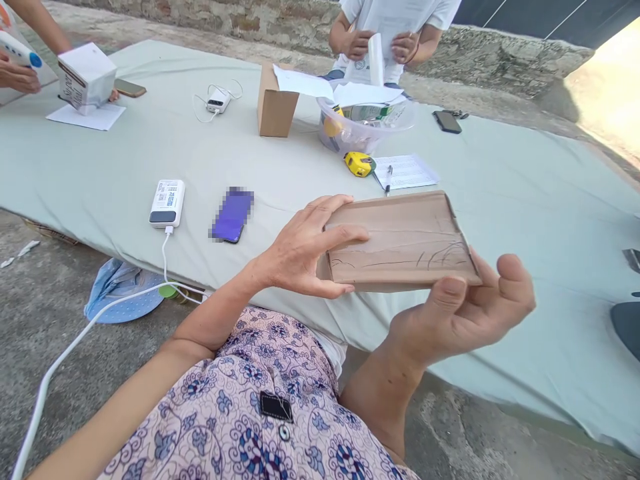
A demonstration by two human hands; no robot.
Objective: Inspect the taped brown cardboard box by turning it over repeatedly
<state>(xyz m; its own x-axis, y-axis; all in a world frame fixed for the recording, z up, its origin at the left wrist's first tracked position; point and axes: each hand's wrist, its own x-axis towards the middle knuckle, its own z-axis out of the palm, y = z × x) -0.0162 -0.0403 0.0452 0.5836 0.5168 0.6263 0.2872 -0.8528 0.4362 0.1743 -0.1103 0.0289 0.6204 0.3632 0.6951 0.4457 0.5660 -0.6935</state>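
Note:
A flat brown cardboard piece (400, 240) with thin pen lines on it is held level in front of me above the cloth's near edge. My left hand (305, 250) grips its left end, fingers on top and thumb along the near edge. My right hand (465, 313) supports it from below at the right, thumb pressed on the near edge and fingers curled under.
A pale green cloth (525, 200) covers the ground. On it lie a white power bank (167, 202) with cable, a phone (232, 215), a yellow tape measure (359, 163), a pen on paper (405, 171), a plastic bowl (367, 123), a brown box (274, 103). Other persons' hands work at far left and top.

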